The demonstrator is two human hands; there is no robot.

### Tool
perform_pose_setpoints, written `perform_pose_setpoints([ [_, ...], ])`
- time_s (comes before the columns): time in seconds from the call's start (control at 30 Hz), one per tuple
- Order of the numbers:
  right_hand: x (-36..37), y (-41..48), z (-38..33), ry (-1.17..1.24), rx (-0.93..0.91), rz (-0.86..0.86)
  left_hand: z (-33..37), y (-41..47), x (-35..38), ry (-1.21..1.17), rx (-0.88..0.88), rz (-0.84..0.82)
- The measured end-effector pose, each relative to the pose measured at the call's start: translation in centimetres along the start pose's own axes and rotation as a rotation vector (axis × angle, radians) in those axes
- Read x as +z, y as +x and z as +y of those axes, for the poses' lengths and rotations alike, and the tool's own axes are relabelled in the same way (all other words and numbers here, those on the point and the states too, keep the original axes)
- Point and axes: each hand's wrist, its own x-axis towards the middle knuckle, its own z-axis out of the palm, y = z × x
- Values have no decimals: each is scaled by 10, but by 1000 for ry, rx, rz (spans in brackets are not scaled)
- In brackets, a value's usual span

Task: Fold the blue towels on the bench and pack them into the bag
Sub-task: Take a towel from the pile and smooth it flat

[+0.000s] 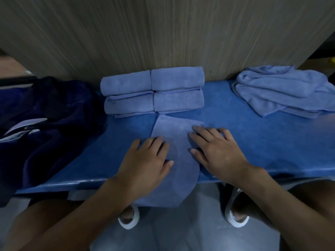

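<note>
Leftward, dark bag (pixel 45 115), folded towels (pixel 154 91) just beside.

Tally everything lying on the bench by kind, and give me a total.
Folded towels: 4
Flat towel: 1
Crumpled towel heap: 1 (towels within cannot be counted)
Dark bag: 1
Total: 7

Dim, cool light here, everything soft and a touch murky. The surface (pixel 253 142) catches a faint sheen along its near edge; the bag (pixel 45 124) at its left end sinks into near-black, detail gone. Wide-angle bending bows the wall (pixel 163 33) behind, and the picture's corners fall into shadow.
</note>
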Motion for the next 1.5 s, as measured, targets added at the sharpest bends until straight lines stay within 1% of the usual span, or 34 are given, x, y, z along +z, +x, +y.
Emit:
perform_pose_setpoints([
  [0.07,4,8,-2,74,-30,-24,-5,1,1,-8,-39,53],
  [0.13,5,17,-6,135,10,19,-15,6,3,-119,-154,108],
  [0.2,4,26,-8,178,149,108,-27,10,7,-299,-343,138],
  [0.27,2,34,-8,216,307,119,-37,14,14,-462,-504,136],
  [0.3,2,37,-7,219,354,98,-40,17,17,-536,-552,147],
  [0.37,3,41,-6,225,392,67,-43,24,17,-660,-602,163],
  [0.53,-2,51,-4,338,460,-1,-48,40,7,-711,-602,129],
  [0.63,-5,54,-3,458,491,-23,-53,45,8,-817,-620,114],
  [0.7,-4,55,-3,541,479,1,-54,49,7,-901,-640,103],
  [0.8,-7,56,0,717,466,50,-57,52,3,-1030,-686,109],
  [0.93,-17,58,-1,1061,557,20,-63,53,-1,-1253,-703,91],
  [1.0,-20,57,-2,1157,599,-3,-65,52,-3,-1339,-689,52],
  [1.07,-23,57,-2,1255,600,-23,-66,52,-4,-1359,-680,32],
  [1.2,-23,56,-4,1413,608,-11,-68,52,-4,-1474,-700,68],
  [1.27,-22,57,-3,1434,605,37,-68,52,-5,-1539,-691,109],
  [1.4,-16,60,1,1278,557,125,-64,54,-5,-1514,-596,200],
  [1.43,-17,60,1,1281,544,143,-64,55,-4,-1500,-572,219],
  [1.5,-18,60,0,1378,516,177,-64,54,-3,-1476,-527,248],
])
